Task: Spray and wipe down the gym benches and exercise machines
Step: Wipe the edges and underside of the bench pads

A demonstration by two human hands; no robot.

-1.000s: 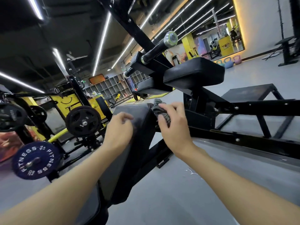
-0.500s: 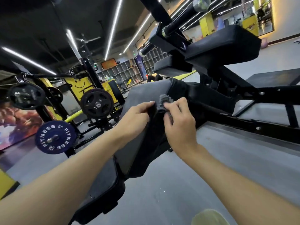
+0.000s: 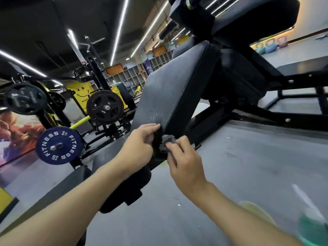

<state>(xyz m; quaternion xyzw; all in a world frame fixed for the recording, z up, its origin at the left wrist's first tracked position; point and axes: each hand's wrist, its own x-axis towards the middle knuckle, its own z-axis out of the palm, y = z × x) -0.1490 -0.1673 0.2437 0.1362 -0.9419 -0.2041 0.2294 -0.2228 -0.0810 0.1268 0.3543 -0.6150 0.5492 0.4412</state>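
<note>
Gym floor (image 3: 248,166), grey, with weight machines beyond both hands. Left hand (image 3: 140,142) grips the lower end of the tilted black pad (image 3: 168,96), fingers curled over its face. Right hand (image 3: 184,162), just beside the left, pinches a crumpled grey cloth (image 3: 167,139) against the pad's side edge there. Left of the left hand, well apart: a blue plate (image 3: 58,145) and a black plate (image 3: 105,107).

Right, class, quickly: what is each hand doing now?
Left hand: grips the backrest pad at its lower edge.
Right hand: holds the grey cloth.
</note>
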